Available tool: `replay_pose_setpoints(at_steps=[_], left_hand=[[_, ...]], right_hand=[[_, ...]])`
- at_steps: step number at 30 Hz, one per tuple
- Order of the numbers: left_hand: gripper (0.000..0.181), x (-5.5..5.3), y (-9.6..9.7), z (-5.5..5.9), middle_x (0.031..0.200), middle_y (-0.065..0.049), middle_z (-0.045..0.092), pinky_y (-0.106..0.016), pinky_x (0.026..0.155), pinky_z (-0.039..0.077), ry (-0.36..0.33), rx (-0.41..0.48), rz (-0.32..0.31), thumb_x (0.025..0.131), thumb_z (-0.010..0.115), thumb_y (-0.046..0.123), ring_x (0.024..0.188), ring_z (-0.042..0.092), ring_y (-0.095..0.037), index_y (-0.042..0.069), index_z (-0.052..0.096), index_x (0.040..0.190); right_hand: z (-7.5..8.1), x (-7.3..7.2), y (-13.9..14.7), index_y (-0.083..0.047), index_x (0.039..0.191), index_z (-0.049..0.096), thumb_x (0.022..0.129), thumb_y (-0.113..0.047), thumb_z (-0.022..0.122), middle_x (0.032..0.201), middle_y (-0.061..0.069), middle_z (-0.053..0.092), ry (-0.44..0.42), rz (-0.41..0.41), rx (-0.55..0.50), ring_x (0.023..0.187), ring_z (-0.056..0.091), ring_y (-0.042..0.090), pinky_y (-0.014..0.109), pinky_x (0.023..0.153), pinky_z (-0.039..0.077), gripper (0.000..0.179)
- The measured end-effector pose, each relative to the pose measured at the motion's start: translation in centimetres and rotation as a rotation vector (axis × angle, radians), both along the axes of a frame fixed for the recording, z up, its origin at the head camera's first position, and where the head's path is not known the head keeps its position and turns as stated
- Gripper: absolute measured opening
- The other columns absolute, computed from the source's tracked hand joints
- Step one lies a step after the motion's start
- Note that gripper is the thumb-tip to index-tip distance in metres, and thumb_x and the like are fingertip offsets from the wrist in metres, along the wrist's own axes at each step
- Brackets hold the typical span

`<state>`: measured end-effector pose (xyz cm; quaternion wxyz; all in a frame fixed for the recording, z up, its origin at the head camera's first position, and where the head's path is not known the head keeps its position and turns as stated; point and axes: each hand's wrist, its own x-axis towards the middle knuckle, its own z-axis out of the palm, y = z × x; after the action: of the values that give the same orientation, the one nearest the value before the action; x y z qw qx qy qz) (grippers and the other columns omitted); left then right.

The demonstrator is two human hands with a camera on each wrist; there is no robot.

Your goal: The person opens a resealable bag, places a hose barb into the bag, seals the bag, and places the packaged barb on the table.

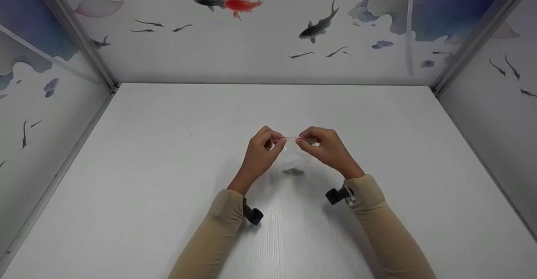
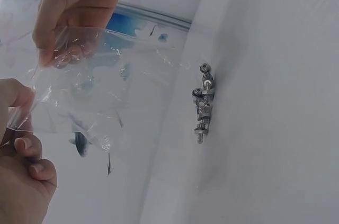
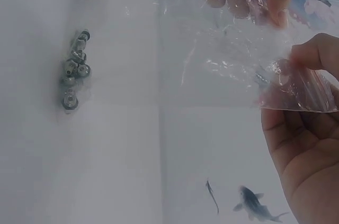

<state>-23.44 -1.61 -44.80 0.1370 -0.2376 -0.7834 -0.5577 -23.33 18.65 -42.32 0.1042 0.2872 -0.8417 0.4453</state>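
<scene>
A clear plastic zip bag (image 1: 293, 155) hangs upright between both hands, with a thin reddish line along its top edge. My left hand (image 1: 261, 148) pinches the left part of that edge between thumb and fingers. On the other side, my right hand (image 1: 327, 147) pinches it the same way, a short gap from the left. Several small silvery metal screws with nuts (image 2: 203, 102) lie bunched in a row at the bag's bottom, showing through the clear film in the right wrist view. The film (image 3: 222, 60) is creased and shiny near the fingers.
A white tabletop (image 1: 147, 178) spreads under the hands. White panels (image 1: 260, 56) painted with fish and petals stand at the back and on both sides, joined by grey metal posts (image 1: 79, 31). A small black camera sits on each wrist, at the cuffs of tan sleeves (image 1: 365, 191).
</scene>
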Motion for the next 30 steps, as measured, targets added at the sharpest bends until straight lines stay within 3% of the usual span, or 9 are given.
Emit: replay_pose_setpoints(at_steps=[3, 9, 15, 22, 30], left_hand=[[0.010, -0.01, -0.01, 0.06, 0.082, -0.007, 0.053, -0.021, 0.062, 0.034, 0.016, -0.001, -0.002, 0.094, 0.063, 0.014, 0.067, 0.042, -0.019, 0.005, 0.068, 0.091], [0.009, 0.00, 0.14, 0.08, 0.081, -0.007, 0.054, -0.021, 0.061, 0.034, 0.017, -0.011, -0.006, 0.093, 0.064, 0.014, 0.065, 0.044, -0.027, 0.007, 0.069, 0.090], [0.011, 0.09, 0.28, 0.09, 0.083, -0.006, 0.055, -0.021, 0.061, 0.034, 0.016, -0.005, -0.016, 0.092, 0.066, 0.018, 0.064, 0.040, -0.016, 0.008, 0.070, 0.089], [0.012, -0.03, 0.27, 0.04, 0.084, -0.007, 0.055, -0.021, 0.061, 0.033, 0.050, -0.010, -0.023, 0.092, 0.065, 0.017, 0.067, 0.046, -0.033, 0.006, 0.069, 0.087], [0.014, 0.01, -0.29, 0.63, 0.082, -0.008, 0.057, -0.021, 0.061, 0.033, 0.044, -0.038, -0.034, 0.092, 0.065, 0.017, 0.063, 0.036, -0.008, 0.005, 0.071, 0.087]], right_hand=[[0.05, 0.08, -0.18, -0.002, 0.091, 0.070, 0.090, -0.010, 0.067, 0.086, 0.008, 0.069, -0.015, -0.023, 0.015, 0.075, 0.059, 0.016, 0.026, 0.071, 0.046, 0.009], [0.09, 0.21, -0.59, 0.005, 0.094, 0.067, 0.091, -0.002, 0.063, 0.091, 0.017, 0.069, -0.051, -0.032, 0.038, 0.085, 0.066, 0.028, 0.039, 0.082, 0.053, 0.009], [0.16, 0.25, -0.65, -0.002, 0.093, 0.068, 0.090, -0.012, 0.067, 0.091, 0.011, 0.069, -0.046, -0.004, 0.015, 0.087, 0.066, 0.024, 0.038, 0.084, 0.054, 0.010], [-0.07, 0.07, -0.86, -0.005, 0.091, 0.069, 0.092, -0.022, 0.066, 0.086, 0.005, 0.069, 0.006, -0.008, 0.003, 0.081, 0.066, 0.017, 0.035, 0.079, 0.055, 0.017], [-0.25, -0.60, -0.16, -0.006, 0.084, 0.068, 0.088, -0.024, 0.071, 0.079, 0.002, 0.067, 0.065, -0.049, 0.051, 0.071, 0.056, 0.010, 0.026, 0.068, 0.048, 0.018]])
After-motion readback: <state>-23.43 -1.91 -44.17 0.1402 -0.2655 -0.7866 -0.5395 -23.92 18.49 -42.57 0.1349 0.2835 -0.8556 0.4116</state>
